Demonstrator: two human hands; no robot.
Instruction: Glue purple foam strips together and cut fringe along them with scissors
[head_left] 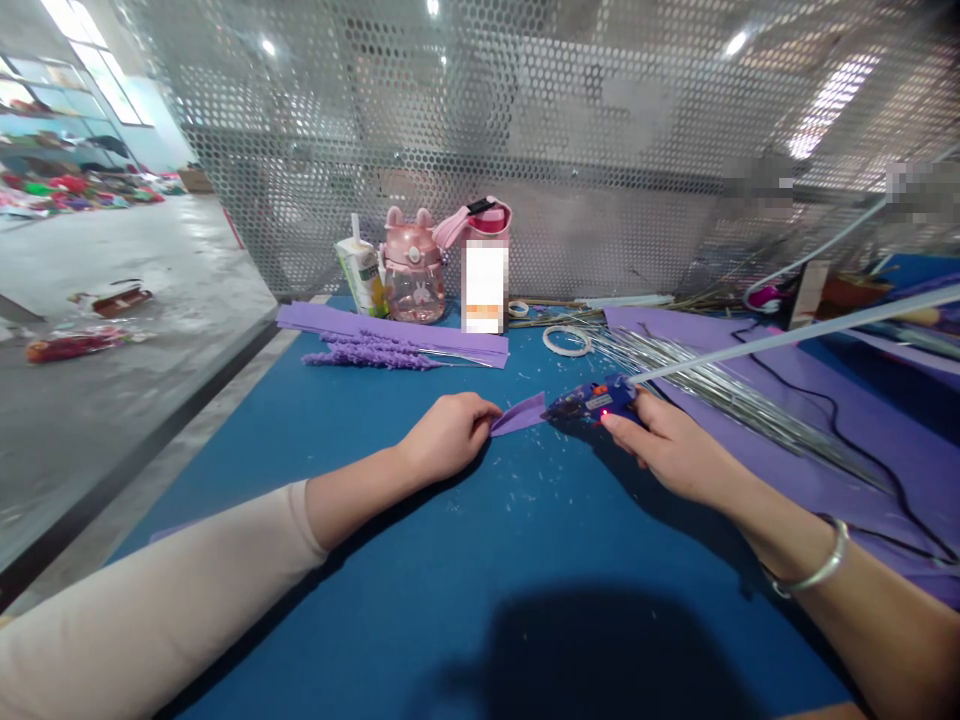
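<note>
My left hand [450, 435] pinches one end of a short purple strip [519, 414], of paper or thin foam, above the blue tabletop [420, 600]. A blue hot glue gun [600, 400] is gripped in my right hand [667, 445], its red light glowing. The nozzle meets the strip's right end or sits just beside it; I cannot tell which. From the gun's back a long whitish glue stick [787, 332] slants up to the right. Behind my left hand, purple flower sprigs [367, 350] with wire stems lie on long purple strips [405, 328].
Along the perforated metal screen [570, 150] stand a drink carton [361, 275], a pink-lidded bottle [414, 285] and a pink bottle pouch [495, 220]. Wires [712, 385], purple sheets [900, 460] and a black cord [832, 400] lie right. A tape roll [567, 341] sits mid-table.
</note>
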